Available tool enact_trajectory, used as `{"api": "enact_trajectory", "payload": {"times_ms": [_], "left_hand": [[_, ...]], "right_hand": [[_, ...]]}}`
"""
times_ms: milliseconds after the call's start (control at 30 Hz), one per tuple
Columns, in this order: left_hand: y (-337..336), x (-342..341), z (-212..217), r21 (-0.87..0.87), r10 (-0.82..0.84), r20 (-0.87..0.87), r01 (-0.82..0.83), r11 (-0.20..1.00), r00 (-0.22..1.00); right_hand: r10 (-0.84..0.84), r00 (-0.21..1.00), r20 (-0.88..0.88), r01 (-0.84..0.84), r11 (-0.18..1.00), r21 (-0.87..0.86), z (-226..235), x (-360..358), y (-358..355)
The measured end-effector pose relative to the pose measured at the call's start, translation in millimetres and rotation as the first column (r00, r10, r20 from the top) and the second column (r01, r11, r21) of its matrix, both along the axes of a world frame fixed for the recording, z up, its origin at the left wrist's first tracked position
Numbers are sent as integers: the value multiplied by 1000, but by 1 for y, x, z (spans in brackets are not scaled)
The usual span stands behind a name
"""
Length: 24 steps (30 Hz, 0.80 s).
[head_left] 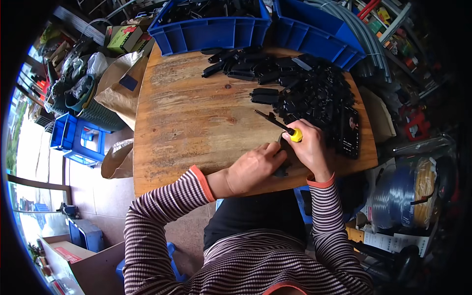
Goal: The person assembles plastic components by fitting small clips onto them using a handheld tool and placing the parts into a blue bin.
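My right hand grips a yellow-and-black screwdriver, whose dark shaft points away to the left over the table. A small dark bit juts from the shaft. My left hand is closed close beside it, fingers pinched on a black plastic part that shows below and above the fingertips. Both hands are just above the table's near edge and nearly touch. Beyond them lies a big heap of black plastic parts, with a pair of longer pieces at its left border.
The wooden table carries a black phone-like slab at the right. Two blue bins stand at the far edge, one filled with black parts. Paper bags and blue crates are left; coiled tubing is right.
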<state>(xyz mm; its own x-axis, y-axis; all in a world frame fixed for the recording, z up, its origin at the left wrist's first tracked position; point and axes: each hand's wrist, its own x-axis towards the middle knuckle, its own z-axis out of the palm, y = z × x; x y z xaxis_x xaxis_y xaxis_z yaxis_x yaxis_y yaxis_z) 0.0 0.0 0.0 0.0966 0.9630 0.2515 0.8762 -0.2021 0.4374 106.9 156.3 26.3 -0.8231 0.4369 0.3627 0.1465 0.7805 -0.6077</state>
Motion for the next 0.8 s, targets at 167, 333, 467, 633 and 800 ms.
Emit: {"api": "enact_trajectory", "payload": {"times_ms": [167,333,467,633,800], "left_hand": [[1,10,-7,163,-2,-109,20,986,994],[6,6,-6,169,-63,-104,80,982,993],[2,5,-4,178,-60,-123,82,981,991],[4,4,1,114,-76,-85,85,990,993],[3,5,-3,136,-71,-85,82,987,994]], "right_hand": [[53,999,-6,-53,998,18,1,-2,2],[149,989,26,-151,966,210,1,1,4],[255,964,79,-263,958,113,7,2,16],[175,983,-55,-171,983,59,21,-4,9],[192,981,-34,-190,980,66,4,0,10]]}}
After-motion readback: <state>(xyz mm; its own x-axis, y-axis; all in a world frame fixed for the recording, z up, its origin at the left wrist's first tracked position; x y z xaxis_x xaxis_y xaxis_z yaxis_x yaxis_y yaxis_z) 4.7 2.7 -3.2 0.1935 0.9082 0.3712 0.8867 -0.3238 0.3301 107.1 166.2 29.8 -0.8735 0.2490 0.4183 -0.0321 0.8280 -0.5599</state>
